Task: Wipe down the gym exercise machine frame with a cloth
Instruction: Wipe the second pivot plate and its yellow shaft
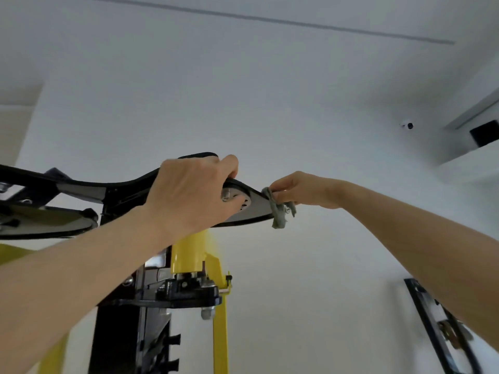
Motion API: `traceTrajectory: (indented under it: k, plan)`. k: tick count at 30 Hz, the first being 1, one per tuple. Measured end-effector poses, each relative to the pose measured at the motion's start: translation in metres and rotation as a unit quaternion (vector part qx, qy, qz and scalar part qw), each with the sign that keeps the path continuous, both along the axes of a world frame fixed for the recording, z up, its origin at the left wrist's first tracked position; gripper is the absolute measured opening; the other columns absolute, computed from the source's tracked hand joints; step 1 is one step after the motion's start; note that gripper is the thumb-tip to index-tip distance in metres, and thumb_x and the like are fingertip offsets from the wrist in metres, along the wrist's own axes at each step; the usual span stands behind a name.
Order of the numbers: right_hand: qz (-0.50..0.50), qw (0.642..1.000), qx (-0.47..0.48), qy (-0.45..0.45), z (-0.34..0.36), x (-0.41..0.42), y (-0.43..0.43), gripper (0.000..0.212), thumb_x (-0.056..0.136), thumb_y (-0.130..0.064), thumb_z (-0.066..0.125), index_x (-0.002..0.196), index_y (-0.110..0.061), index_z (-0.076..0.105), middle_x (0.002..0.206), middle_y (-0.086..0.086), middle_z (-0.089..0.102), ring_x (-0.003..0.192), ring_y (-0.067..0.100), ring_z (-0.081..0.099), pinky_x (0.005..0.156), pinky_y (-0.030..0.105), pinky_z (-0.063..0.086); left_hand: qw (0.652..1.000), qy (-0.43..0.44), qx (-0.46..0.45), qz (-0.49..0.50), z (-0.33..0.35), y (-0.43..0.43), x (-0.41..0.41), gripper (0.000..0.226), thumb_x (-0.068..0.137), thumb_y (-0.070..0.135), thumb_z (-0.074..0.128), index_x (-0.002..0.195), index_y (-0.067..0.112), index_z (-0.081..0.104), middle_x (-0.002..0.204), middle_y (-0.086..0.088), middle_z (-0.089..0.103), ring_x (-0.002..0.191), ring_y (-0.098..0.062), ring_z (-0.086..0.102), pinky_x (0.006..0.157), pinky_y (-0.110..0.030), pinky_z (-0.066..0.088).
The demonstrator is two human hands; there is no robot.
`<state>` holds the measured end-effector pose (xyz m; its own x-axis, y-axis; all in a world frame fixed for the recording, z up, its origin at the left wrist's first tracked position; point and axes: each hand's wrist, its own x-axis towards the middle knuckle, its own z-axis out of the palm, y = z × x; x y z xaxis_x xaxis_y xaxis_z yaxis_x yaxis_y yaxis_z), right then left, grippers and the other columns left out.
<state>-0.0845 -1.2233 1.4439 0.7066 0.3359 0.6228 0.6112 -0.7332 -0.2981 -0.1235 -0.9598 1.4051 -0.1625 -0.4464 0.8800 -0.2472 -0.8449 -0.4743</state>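
Head view, looking up: the left hand (194,193) curls tightly around the black top plate (258,209) of the gym machine, above its yellow post (189,252). The right hand (299,188) pinches a grey cloth (278,214) against the plate's pointed end.

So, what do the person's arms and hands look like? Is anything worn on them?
Both are bare. The left hand and the right hand wear no gloves, and no ring, watch or bracelet shows. The left forearm and the right forearm are uncovered as far as the picture's edge, so no sleeve is visible.
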Motion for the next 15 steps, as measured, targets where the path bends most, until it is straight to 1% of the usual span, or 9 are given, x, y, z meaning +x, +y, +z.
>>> traceTrajectory:
  k: [2,4,6,7,8,9,11,13,15]
  plan:
    - [0.035,0.999,-0.004,0.01,0.0,0.006,-0.008,0.017,0.101,-0.025,0.059,0.109,-0.021,0.074,0.093,-0.006,0.072,0.081,0.002,0.062,0.075,0.014,0.044,0.997,-0.036,0.039,0.049,0.002,-0.013,0.0,0.038,0.086,0.062,0.045,0.103,0.031,0.06,0.087,0.009,0.064,0.082,-0.017,0.061,0.059,-0.029,0.036]
    - [0.073,0.997,-0.005,0.02,0.001,0.015,-0.017,0.02,0.102,-0.026,0.058,0.115,-0.024,0.072,0.103,-0.006,0.073,0.092,0.002,0.063,0.084,0.019,0.042,0.99,-0.045,0.081,0.107,0.004,-0.031,0.003,0.036,0.087,0.055,0.049,0.107,0.029,0.063,0.093,0.007,0.065,0.087,-0.019,0.062,0.061,-0.031,0.04]
    - [0.104,0.994,-0.003,0.011,0.0,0.025,-0.024,0.02,0.101,-0.023,0.059,0.118,-0.023,0.071,0.105,-0.007,0.072,0.097,0.004,0.062,0.089,0.023,0.044,0.978,-0.052,0.114,0.17,0.004,-0.051,0.009,0.03,0.089,0.049,0.052,0.103,0.026,0.064,0.09,0.004,0.064,0.084,-0.021,0.061,0.064,-0.034,0.044]
    - [0.112,0.994,-0.001,-0.007,0.0,0.031,-0.027,0.019,0.101,-0.021,0.059,0.116,-0.023,0.071,0.102,-0.008,0.072,0.095,0.005,0.063,0.089,0.024,0.047,0.97,-0.056,0.123,0.2,0.004,-0.06,0.012,0.029,0.088,0.048,0.052,0.099,0.024,0.065,0.087,0.003,0.063,0.082,-0.022,0.06,0.063,-0.034,0.042]
    - [0.114,0.993,0.0,-0.032,0.0,0.036,-0.03,0.018,0.1,-0.017,0.059,0.113,-0.021,0.072,0.096,-0.011,0.072,0.091,0.005,0.063,0.085,0.022,0.049,0.964,-0.058,0.128,0.227,0.003,-0.069,0.015,0.028,0.088,0.047,0.053,0.097,0.023,0.065,0.085,0.002,0.062,0.08,-0.023,0.06,0.062,-0.034,0.04]
    - [0.112,0.992,-0.003,-0.058,0.0,0.041,-0.034,0.018,0.098,-0.013,0.06,0.109,-0.019,0.072,0.089,-0.014,0.071,0.084,0.002,0.063,0.079,0.017,0.049,0.959,-0.056,0.129,0.246,0.002,-0.078,0.018,0.028,0.088,0.047,0.053,0.095,0.023,0.065,0.085,0.001,0.062,0.08,-0.023,0.06,0.061,-0.034,0.038]
    - [0.103,0.99,-0.017,-0.1,0.0,0.05,-0.044,0.017,0.096,-0.006,0.06,0.105,-0.014,0.073,0.081,-0.015,0.068,0.068,-0.007,0.059,0.065,0.008,0.044,0.954,-0.045,0.122,0.269,0.0,-0.091,0.025,0.028,0.089,0.049,0.054,0.098,0.024,0.066,0.087,0.002,0.062,0.081,-0.023,0.061,0.061,-0.034,0.039]
    - [0.098,0.987,-0.018,-0.123,-0.001,0.061,-0.055,0.017,0.094,-0.003,0.061,0.104,-0.01,0.073,0.077,-0.013,0.065,0.059,-0.011,0.056,0.058,0.005,0.041,0.954,-0.036,0.107,0.279,0.0,-0.099,0.03,0.028,0.091,0.049,0.054,0.103,0.026,0.065,0.089,0.004,0.062,0.082,-0.021,0.061,0.06,-0.032,0.04]
    - [0.113,0.984,0.005,-0.137,-0.002,0.072,-0.062,0.018,0.092,-0.001,0.061,0.101,-0.009,0.074,0.072,-0.013,0.064,0.056,-0.011,0.055,0.056,0.007,0.04,0.954,-0.018,0.087,0.287,0.0,-0.102,0.034,0.028,0.094,0.049,0.052,0.11,0.03,0.063,0.092,0.007,0.062,0.083,-0.018,0.061,0.057,-0.03,0.039]
